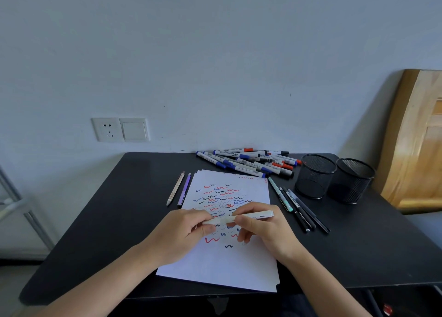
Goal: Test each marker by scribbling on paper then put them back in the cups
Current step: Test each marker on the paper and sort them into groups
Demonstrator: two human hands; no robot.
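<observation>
Holding the white pen [239,217] level above the paper [215,269], you pinch one end with your left hand [191,232] and grip the barrel with your right hand [262,229], probably to work its cap; the cups [313,184] stand past the paper's far right corner

Paper [222,269] on the table [107,209], centre frame.
Marker pile [246,163] behind it; two cups [315,175] upper right; pens [184,188] beside its left and right edges.
</observation>
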